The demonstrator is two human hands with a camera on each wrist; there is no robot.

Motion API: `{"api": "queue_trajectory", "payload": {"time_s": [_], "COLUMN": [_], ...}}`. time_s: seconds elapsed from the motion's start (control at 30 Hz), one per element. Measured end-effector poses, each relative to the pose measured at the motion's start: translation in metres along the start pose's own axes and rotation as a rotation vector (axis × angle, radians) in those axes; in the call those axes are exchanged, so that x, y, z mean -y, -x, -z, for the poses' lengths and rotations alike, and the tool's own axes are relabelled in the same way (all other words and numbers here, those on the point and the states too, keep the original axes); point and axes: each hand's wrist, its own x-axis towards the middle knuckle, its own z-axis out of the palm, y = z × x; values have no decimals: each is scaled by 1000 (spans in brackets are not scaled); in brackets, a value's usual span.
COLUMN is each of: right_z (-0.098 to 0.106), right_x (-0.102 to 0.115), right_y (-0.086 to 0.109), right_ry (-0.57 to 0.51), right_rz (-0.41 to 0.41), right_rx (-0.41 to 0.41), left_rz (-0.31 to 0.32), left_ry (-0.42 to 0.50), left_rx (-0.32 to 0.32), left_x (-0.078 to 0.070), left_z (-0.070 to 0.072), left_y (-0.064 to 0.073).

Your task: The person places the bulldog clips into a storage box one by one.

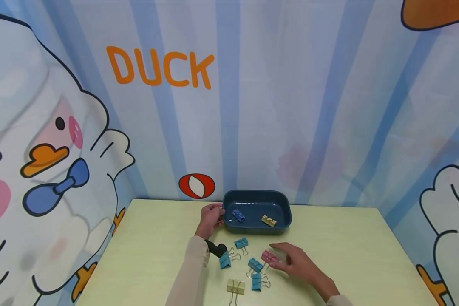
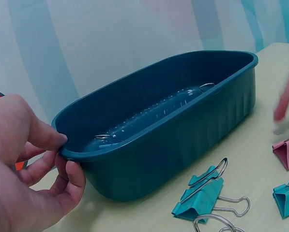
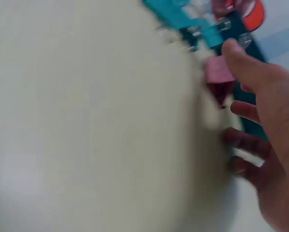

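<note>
My left hand [image 1: 209, 221] grips the left end of a dark blue plastic bin [image 2: 168, 159], thumb over the rim and fingers curled against the outside. Inside the bin lie a blue binder clip [image 1: 238, 215] and a yellow binder clip [image 1: 269, 220]. On the table, a pink binder clip [image 1: 268, 256] sits close to the thumb and forefinger of my right hand [image 1: 300, 264]. In the right wrist view that hand's fingers are spread and loosely bent beside the pink clip, blurred by motion. The left wrist view has a right fingertip above the clip, apart from it.
Several teal binder clips, among them one near the bin [image 1: 241, 243] and one nearer me [image 1: 256, 282], lie on the pale table [image 1: 153, 255]. Another yellow binder clip [image 1: 235, 285] lies at the front. A striped curtain [image 1: 252, 106] with duck drawings hangs behind the bin.
</note>
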Motion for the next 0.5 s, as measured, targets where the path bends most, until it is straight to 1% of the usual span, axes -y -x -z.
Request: {"api": "queue_trajectory", "payload": {"time_s": [0.13,0.17,0.3,0.5], "right_z": [-20,-24,-31,-36], "right_x": [-10,-11,-10,-11], "right_y": [7,8,10,12], "right_ry": [152,174,185,169], "right_rz": [4,6,-4,-14], "right_rx": [-114,-146,-221,-274], "left_rz": [-4,-6,-16,-15], "left_ry": [-2,-2,0,4], "left_rx": [7,7,8,8], "left_x": [0,0,-1,-1], "left_z": [0,0,0,0], "left_y": [0,0,1,3]}}
